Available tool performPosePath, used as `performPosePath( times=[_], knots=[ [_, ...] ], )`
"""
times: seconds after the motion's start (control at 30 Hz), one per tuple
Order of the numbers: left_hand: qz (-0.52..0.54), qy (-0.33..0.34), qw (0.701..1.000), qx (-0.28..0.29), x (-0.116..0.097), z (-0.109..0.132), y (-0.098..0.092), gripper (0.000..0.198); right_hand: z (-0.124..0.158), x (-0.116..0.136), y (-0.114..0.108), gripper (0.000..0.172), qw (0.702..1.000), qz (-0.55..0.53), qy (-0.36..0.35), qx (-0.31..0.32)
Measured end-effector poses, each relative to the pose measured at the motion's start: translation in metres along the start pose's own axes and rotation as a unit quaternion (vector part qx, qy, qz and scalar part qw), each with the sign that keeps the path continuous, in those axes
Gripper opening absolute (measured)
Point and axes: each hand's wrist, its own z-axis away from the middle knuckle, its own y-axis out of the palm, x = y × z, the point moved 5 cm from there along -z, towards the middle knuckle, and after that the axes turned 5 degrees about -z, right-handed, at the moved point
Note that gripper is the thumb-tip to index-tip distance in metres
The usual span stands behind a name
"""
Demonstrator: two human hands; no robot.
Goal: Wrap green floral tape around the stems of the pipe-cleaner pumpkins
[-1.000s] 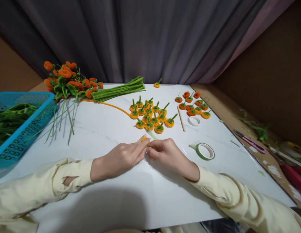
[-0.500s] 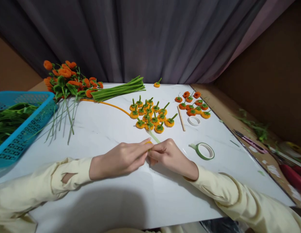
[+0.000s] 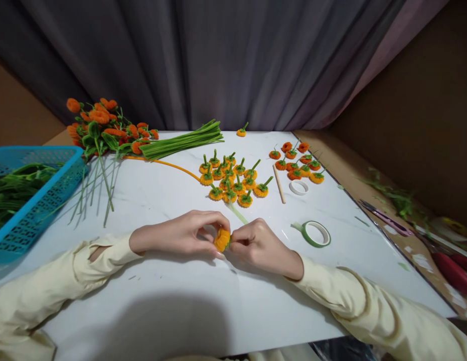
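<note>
My left hand point(image 3: 184, 234) curls its thumb and fingers around a fuzzy yellow flower head point(image 3: 221, 240). At the flower's green base, my right hand point(image 3: 262, 248) pinches with thumb and bent index finger; the stem there is mostly hidden by the fingers. A pale green strip of tape point(image 3: 239, 214) lies just behind the right hand, running toward the flower cluster; whether the fingers touch it I cannot tell. Beyond the hands stand several yellow flower heads point(image 3: 245, 200), face down with short green stems up.
A roll of green tape point(image 3: 307, 235), a white ring point(image 3: 299, 194) and a wooden stick point(image 3: 279, 184) lie right, near orange flower heads point(image 3: 294, 174). Green stems point(image 3: 184, 142), an orange bouquet point(image 3: 100, 116) and a blue basket point(image 3: 41, 210) are left. Scissors point(image 3: 387, 219) lie far right.
My left fingers have opened out around the flower head, which now shows clearly between the hands. The right hand keeps its pinch, nearly in place. The view has shifted slightly.
</note>
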Motion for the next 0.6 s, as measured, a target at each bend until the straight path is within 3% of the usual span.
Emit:
performPosePath(
  times=[0.33, 0.6],
  knots=[
    [0.145, -0.074, 0.986, 0.047, 0.015, -0.001, 0.005, 0.024, -0.001, 0.004, 0.004, 0.023, 0.998, 0.022, -0.035, 0.042],
    [0.169, -0.052, 0.982, 0.067, 0.024, -0.001, 0.01, 0.024, -0.003, 0.0, -0.004, 0.018, 0.994, 0.075, 0.018, 0.078]
  ],
)
